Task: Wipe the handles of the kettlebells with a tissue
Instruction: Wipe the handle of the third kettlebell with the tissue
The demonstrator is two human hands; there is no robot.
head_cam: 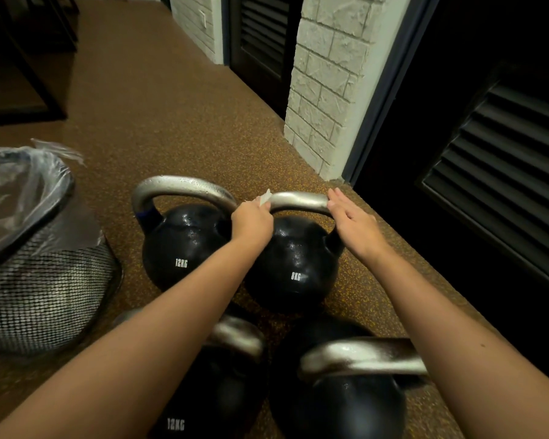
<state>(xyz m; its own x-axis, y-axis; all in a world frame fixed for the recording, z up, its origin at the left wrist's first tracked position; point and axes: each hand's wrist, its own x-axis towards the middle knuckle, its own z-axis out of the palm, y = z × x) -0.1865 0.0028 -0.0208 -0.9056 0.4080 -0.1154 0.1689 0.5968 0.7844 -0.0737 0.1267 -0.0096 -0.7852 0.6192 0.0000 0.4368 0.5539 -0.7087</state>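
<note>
Nearest to you, below both forearms, stand two more kettlebells: the near right kettlebell [339,403], whose silver handle passes under your right forearm, and the near left kettlebell [203,400], marked 12KG and largely hidden by your left forearm; judge both as outstanding work, since no hand is on them. Beyond these, your left hand [251,220] is curled around the left end of the 8KG kettlebell handle [298,200], with the tissue [264,196] gripped under the fingers and a white corner protruding just past the knuckles. Your right hand [352,217] lies with fingers straight and relaxed, fingertips resting on the right end of the same handle, holding nothing. To perform the wipe well, keep the right fingertips pressing as a brace, wrap the tissue fully around the bar, and draw it from the left fingers toward the right fingertips, then down each upright; droplets appear to sit on the metal, so expect the tissue to dampen and refold it if needed. The handle's long axis runs left to right between your two hands, arching upward above the 8KG kettlebell [293,267]. Just left of your left fingers stands the far 12KG kettlebell [181,245], its handle parallel. Farther left sits the mesh bin [42,299].
</note>
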